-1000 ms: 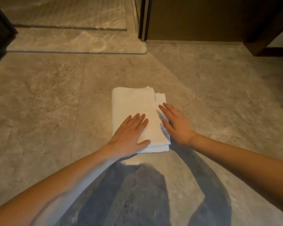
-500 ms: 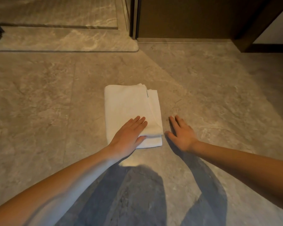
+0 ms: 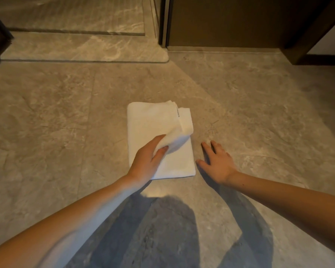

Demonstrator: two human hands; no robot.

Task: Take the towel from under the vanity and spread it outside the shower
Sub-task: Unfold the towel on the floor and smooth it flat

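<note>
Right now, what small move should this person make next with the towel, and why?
Probably lift and peel the top layer leftward: the left hand already pinches a raised flap of the folded white towel, while the right hand rests on the grey stone floor beside it.

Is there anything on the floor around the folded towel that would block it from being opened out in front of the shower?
Nothing visible does. The towel lies folded on bare floor; the left hand pinches its top layer, and the right hand rests flat on the floor beside it, the only thing near.

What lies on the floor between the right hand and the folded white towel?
Nothing: in the head view only a narrow strip of bare floor separates the right hand from the towel edge.
</note>
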